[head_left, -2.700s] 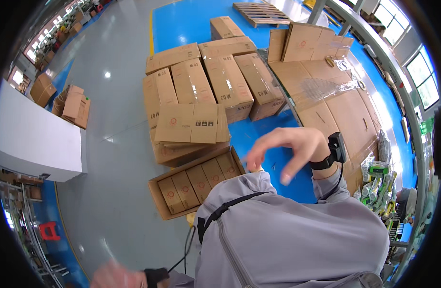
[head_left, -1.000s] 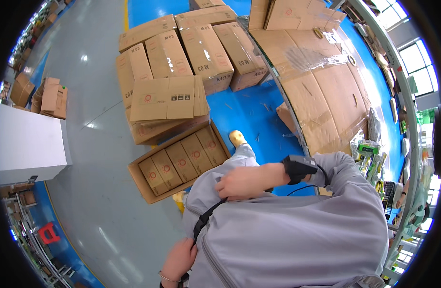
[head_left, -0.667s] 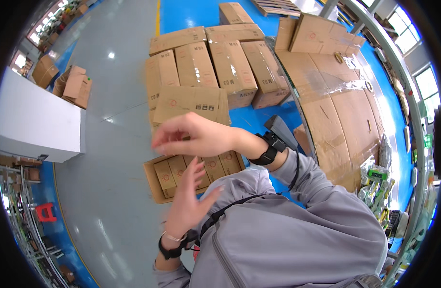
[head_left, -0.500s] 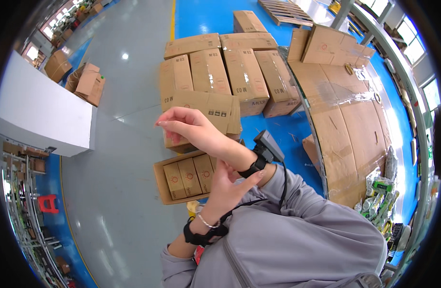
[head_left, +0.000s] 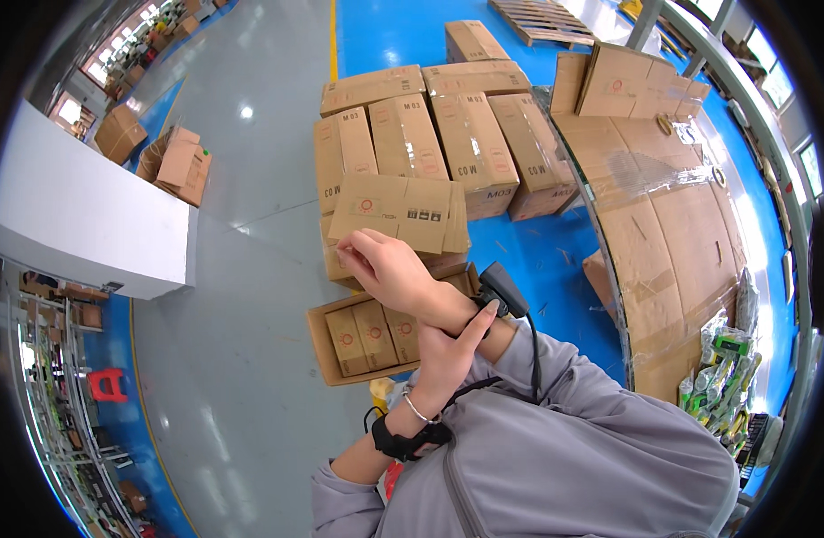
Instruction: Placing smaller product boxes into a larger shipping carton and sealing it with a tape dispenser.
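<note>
My right hand (head_left: 390,273) is held out above an open carton (head_left: 321,345). Its fingers are loosely curled in, and nothing shows in them. Around that wrist sits a strap with a black device (head_left: 503,289) and a cable. My left hand (head_left: 448,359) is wrapped round the right wrist from below, its thumb on the strap beside the device; its other fingers are partly hidden beneath. A black strap (head_left: 410,439) and a bracelet (head_left: 416,408) are on the left wrist. Several small brown boxes (head_left: 373,332) stand in a row inside the carton, partly covered by my arms.
Taped cartons (head_left: 403,134) stand beyond, with flat cardboard (head_left: 385,202) lying over the nearer ones. To the right is a table topped with cardboard (head_left: 663,260), carrying green-and-clear bagged items (head_left: 721,359). A white pillar (head_left: 89,215) and a red stool (head_left: 107,386) are at left.
My right hand has lowered slightly and its fingers have curled in more. The left hand's thumb has shifted up along the right wrist onto the strap. The view has swung a little left.
</note>
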`<state>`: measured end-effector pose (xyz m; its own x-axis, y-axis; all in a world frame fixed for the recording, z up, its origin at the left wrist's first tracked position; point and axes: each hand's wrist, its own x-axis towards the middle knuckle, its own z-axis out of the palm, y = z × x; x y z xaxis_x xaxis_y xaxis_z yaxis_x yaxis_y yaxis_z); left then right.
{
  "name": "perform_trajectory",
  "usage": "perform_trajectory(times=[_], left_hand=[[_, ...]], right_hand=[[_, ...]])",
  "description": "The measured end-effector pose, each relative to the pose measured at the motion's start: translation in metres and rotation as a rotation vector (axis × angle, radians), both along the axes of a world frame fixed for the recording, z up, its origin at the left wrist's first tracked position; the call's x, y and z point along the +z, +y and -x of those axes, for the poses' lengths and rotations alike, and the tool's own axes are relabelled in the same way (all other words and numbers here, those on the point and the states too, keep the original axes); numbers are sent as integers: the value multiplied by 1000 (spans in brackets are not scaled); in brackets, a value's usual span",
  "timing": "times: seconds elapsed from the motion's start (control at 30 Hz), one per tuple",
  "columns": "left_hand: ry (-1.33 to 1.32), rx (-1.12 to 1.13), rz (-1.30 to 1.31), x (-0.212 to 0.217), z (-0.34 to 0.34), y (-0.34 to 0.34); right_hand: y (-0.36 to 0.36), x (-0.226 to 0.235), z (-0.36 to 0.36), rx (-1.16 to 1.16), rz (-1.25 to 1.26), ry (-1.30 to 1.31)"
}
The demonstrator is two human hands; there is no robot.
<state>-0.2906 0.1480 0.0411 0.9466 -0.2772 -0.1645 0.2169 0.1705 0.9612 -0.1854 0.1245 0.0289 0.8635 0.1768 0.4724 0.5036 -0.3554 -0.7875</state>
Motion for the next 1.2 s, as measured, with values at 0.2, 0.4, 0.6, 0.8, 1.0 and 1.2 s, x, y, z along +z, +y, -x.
perform_trajectory(times=[0.2, 0.4, 0.6, 0.8, 1.0, 1.2], left_hand=[[102, 57, 137, 2, 3, -4], [106, -20, 226, -2, 10, -2], [96, -80, 141, 6, 11, 6], [53, 59, 100, 27, 13, 4], [29, 112, 59, 30, 22, 5], [50, 191, 98, 22, 27, 3]], right_hand=[[-6, -11, 7, -73, 53, -67], [-3, 16, 5, -74, -238, 140], [7, 55, -3, 1, -630, 378], [7, 71, 3, 185, -1002, 749], [10, 71, 22, 666, -1498, 936], [11, 73, 35, 805, -1390, 967]])
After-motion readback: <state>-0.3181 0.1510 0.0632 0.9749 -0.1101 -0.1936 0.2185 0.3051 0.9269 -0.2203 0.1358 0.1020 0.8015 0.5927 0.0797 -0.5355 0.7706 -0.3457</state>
